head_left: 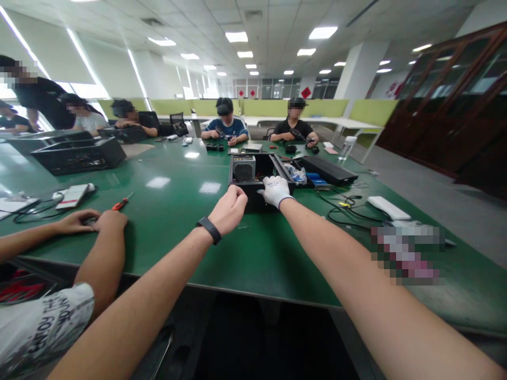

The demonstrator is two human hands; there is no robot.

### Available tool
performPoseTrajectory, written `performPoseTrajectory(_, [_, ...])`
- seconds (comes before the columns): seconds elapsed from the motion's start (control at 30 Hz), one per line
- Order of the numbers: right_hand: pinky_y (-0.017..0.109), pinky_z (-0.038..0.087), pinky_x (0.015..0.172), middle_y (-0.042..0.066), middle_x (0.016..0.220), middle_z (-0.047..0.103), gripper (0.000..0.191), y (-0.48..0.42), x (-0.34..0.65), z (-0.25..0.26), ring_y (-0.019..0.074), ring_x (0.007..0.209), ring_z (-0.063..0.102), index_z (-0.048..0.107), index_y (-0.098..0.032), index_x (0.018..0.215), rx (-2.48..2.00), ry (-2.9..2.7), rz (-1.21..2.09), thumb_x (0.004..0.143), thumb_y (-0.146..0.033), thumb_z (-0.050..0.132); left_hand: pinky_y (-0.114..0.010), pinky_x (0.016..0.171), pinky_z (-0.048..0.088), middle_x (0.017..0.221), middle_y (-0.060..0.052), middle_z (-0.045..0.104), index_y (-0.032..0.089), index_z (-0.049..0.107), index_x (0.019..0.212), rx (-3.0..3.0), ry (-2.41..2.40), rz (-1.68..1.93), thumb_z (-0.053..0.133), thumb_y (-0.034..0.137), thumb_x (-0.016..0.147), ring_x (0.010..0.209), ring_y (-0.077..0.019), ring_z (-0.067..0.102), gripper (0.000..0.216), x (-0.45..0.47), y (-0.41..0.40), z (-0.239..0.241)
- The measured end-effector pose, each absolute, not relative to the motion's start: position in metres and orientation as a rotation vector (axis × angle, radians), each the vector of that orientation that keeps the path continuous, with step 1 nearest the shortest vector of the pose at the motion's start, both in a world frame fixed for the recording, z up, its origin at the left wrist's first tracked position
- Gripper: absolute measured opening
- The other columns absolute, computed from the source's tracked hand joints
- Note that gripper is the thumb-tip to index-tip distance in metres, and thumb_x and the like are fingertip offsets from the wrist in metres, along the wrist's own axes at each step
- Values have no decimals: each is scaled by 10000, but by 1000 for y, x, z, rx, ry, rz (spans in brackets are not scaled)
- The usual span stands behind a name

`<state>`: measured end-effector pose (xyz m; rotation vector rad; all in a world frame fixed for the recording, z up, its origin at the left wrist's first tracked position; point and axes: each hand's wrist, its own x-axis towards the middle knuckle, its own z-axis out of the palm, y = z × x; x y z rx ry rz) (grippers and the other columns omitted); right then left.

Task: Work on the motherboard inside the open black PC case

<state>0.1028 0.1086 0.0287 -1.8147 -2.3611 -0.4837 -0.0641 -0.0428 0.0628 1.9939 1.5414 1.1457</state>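
An open black computer case (253,174) lies on the green table (253,248) in front of me, with a grey power supply (244,168) inside at its left. My left hand (229,208), bare with a black wristband, is curled into a fist against the case's near left edge; what it holds, if anything, is hidden. My right hand (276,190) wears a white glove and rests on the case's near top edge, fingers curled over it. A clear plastic bag (296,172) lies inside the case at the right.
A black side panel (328,170) lies right of the case, with black cables (344,208) and a white power strip (388,207). A red-handled screwdriver (122,202) lies at left. A neighbour's arms (91,224) rest on the table's left edge. Other people sit across.
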Motion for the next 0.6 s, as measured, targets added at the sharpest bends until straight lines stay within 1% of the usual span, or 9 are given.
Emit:
performPoseTrajectory(0.17, [438, 516, 905, 92, 1249, 591, 411, 122, 103, 32, 210, 1069, 600, 571, -174, 1247, -1807, -2388, -486, 921, -425, 582, -318, 698, 390, 778, -1, 516, 204, 441, 893, 1915, 1553, 1171, 365, 287, 935, 753, -173, 498, 120, -77, -42, 50])
performPoseTrajectory(0.33, [443, 512, 911, 89, 1248, 592, 407, 104, 109, 30, 211, 1075, 598, 573, -178, 1243, -1752, -2424, -486, 922, -428, 579, -328, 746, 411, 825, -14, 516, 194, 442, 943, 1886, 1561, 1187, 384, 295, 929, 790, -178, 504, 117, -83, -41, 49])
performPoseTrajectory(0.47, [446, 489, 920, 81, 1206, 602, 418, 66, 115, 24, 208, 1059, 591, 582, -176, 1213, -1718, -2411, -484, 923, -476, 556, -340, 829, 435, 929, -50, 537, 176, 438, 1037, 1909, 1564, 1187, 390, 265, 914, 906, -191, 528, 160, -81, -42, 58])
performPoseTrajectory(0.53, [435, 450, 911, 83, 1137, 617, 437, 39, 119, 21, 219, 1039, 577, 590, -173, 1174, -1692, -2402, -482, 928, -525, 516, -349, 870, 442, 997, -79, 550, 159, 435, 1086, 1950, 1572, 1158, 386, 241, 905, 979, -202, 533, 205, -75, -43, 64])
performPoseTrajectory(0.6, [407, 394, 858, 112, 1058, 635, 433, 8, 124, 18, 249, 1008, 560, 599, -172, 1122, -1664, -2394, -479, 928, -543, 487, -361, 901, 447, 1060, -113, 561, 137, 430, 1137, 2020, 1586, 1103, 392, 224, 898, 1029, -213, 541, 258, -67, -45, 71])
